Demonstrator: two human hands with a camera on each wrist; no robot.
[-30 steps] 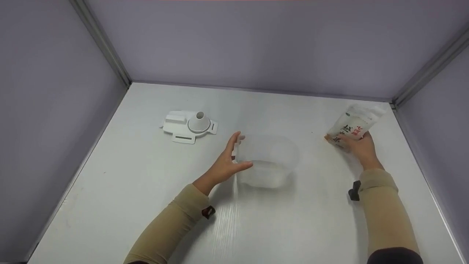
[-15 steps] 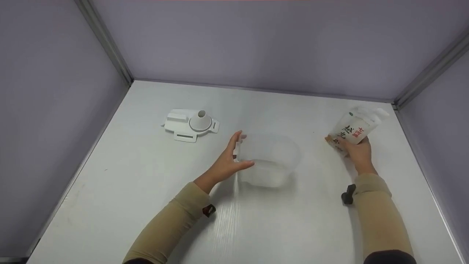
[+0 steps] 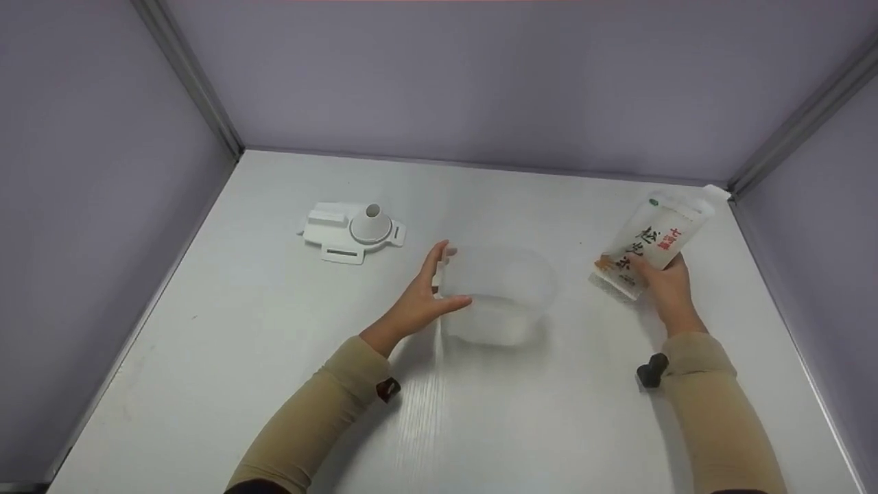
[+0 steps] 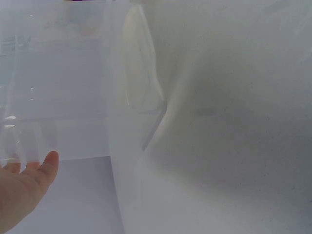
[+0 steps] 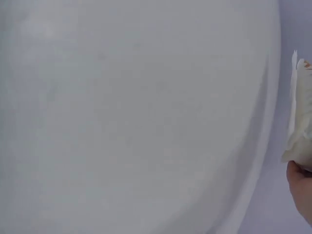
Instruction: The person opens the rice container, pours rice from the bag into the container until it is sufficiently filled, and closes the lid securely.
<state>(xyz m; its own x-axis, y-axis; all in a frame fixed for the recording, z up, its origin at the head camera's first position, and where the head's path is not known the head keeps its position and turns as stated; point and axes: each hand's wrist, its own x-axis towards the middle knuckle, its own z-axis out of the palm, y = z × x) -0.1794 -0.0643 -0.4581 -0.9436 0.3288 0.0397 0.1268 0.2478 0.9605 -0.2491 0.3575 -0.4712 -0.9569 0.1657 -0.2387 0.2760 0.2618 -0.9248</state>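
Observation:
On the middle of the white table stands a clear plastic container [image 3: 511,319], open at the top. My left hand [image 3: 417,307] holds its left side, thumb along the near side and fingers round the far side. In the left wrist view, fingertips show at the edge of the clear wall [image 4: 63,97]. At the right, my right hand [image 3: 667,288] grips a bag of rice [image 3: 655,237], white and see-through with black and red print. The bag leans, its printed face toward the head camera. Only its edge [image 5: 301,117] appears in the right wrist view.
A white plastic lid [image 3: 333,233] with a cone-shaped spout [image 3: 371,223] and slotted tabs lies at the back left of the table [image 3: 240,357]. Grey-purple panels [image 3: 480,82] close in the back and sides.
The right hand has turned the bag, so its printed face shows more fully and its lower end sits slightly farther left and nearer. The left hand and container have stayed in place.

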